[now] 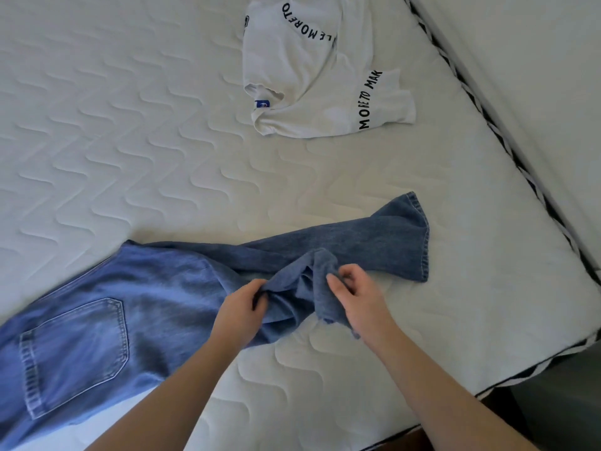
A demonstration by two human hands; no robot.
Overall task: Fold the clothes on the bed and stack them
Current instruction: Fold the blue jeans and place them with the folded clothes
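A pair of blue denim jeans lies spread across the near part of the white quilted mattress of the bed, seat side up, with a stitched back pocket showing at the lower left. One leg runs to the right and ends in a hemmed cuff lying flat near the mattress's right edge. The other leg is bunched up into a crumpled ridge in front of it.

The left hand pinches that bunched denim at its left side, fingers curled into the cloth. The right hand has its grip closed on the same bunch from the right, fingertips tucked into a fold, with a frayed edge of fabric hanging just below its wrist. Both forearms reach in from the lower edge of the view.

Farther up the mattress, well apart from the jeans, a white t-shirt lies loosely folded and rumpled. Black capital lettering runs across it in curved lines; the readable parts are "MORE TO" near its top and "MORE TO MAK" on the sleeve at its right. A small blue tag sits at its neckline; what is printed on it is too small to read.

A black-and-white striped piping borders the mattress edge along the right.
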